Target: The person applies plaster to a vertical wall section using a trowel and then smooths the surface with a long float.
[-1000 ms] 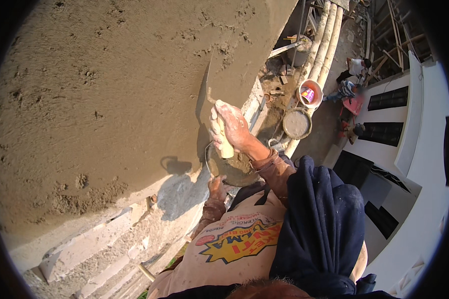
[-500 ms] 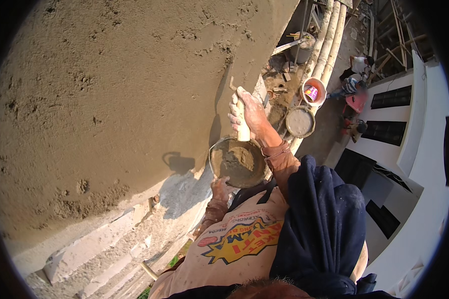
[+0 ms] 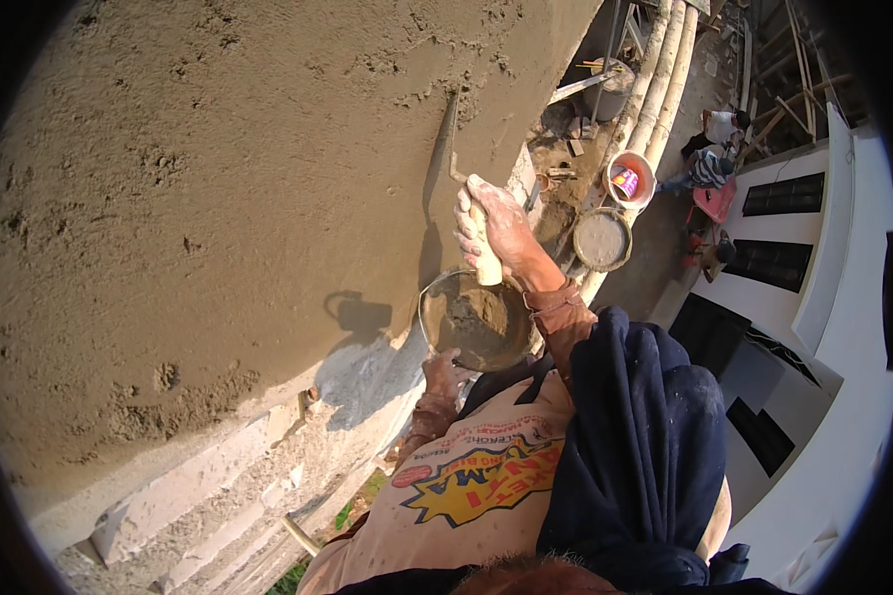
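Observation:
My right hand (image 3: 496,223) is wrapped round the pale handle of a trowel (image 3: 484,260). The trowel's thin blade stands edge-on against the wet plaster of the wall (image 3: 268,198), casting a long shadow on it. Just under that hand is a round bucket (image 3: 511,342) with grey-brown mortar (image 3: 466,322) inside. My left hand (image 3: 443,373) grips the bucket's near rim, close to my body; some of its fingers are hidden. Rough lumps and pits mark parts of the plaster.
Bamboo poles (image 3: 657,79) run along the right. Beside them stand a bucket of grey slurry (image 3: 625,248) and a white bucket (image 3: 648,193) holding a colourful packet. Several people (image 3: 709,169) are farther off, near a white building (image 3: 814,248). Bare masonry (image 3: 218,496) lies below the plaster.
The trowel's blade has turned so that its length now shows pointing up the wall. My right hand has barely moved. My left hand stays on the bucket.

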`<state>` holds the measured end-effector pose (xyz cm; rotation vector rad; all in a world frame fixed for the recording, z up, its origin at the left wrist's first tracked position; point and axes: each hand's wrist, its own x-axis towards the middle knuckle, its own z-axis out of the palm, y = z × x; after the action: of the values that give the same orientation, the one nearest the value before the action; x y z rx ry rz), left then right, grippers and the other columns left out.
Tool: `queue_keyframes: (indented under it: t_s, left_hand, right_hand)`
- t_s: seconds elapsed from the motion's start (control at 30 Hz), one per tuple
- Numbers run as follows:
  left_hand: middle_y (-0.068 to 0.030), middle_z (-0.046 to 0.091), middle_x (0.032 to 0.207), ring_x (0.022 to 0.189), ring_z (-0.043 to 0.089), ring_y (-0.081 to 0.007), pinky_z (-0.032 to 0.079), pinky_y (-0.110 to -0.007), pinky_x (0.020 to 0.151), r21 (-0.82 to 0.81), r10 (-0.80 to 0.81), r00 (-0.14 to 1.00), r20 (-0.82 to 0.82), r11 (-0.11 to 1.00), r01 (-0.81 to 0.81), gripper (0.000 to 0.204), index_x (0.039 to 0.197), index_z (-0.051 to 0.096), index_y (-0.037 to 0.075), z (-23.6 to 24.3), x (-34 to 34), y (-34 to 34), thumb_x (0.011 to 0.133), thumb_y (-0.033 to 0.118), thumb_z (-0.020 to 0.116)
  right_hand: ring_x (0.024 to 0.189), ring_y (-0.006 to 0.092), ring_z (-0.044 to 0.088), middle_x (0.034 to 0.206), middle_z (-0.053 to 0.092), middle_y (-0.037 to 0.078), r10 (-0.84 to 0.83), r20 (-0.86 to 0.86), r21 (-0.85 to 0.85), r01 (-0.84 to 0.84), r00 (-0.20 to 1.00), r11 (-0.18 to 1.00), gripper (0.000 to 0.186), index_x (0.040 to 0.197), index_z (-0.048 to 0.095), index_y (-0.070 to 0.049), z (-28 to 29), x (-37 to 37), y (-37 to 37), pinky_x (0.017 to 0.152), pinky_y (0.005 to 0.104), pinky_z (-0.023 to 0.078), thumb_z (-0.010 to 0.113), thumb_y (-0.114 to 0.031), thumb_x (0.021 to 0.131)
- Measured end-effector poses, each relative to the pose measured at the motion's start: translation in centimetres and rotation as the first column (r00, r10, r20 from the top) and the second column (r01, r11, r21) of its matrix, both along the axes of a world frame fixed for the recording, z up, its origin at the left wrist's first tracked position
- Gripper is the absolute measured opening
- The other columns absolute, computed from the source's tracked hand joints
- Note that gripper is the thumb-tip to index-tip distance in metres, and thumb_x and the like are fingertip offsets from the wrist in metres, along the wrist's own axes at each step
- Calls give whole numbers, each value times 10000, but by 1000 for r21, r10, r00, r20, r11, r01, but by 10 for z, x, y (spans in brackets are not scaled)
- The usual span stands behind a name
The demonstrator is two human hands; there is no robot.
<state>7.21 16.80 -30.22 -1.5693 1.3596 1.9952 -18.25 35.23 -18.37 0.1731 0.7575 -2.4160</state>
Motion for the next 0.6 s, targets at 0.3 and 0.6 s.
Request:
queue_keyframes:
  t_s: [0.3,0.6]
  left_hand:
    - [-258,629,1028,813,702,-383,636,-435,635,8,-24,1000,-2,1000,24,430,1214,477,-76,-2,-12,8,845,101,612]
    - [-230,581,1117,981,655,-441,620,-527,754,19,-98,995,-29,995,98,307,1122,529,-67,-24,5,3,894,131,585]
  right_hand:
    - [424,120,409,633,445,16,16,133,-358,33,991,933,352,823,453,-142,22,-20,-6,349,263,375,461,-421,1037]
    - [423,155,465,614,473,56,-1,-304,-59,-18,953,998,336,869,455,-60,64,3,-14,355,308,446,439,-340,1055]
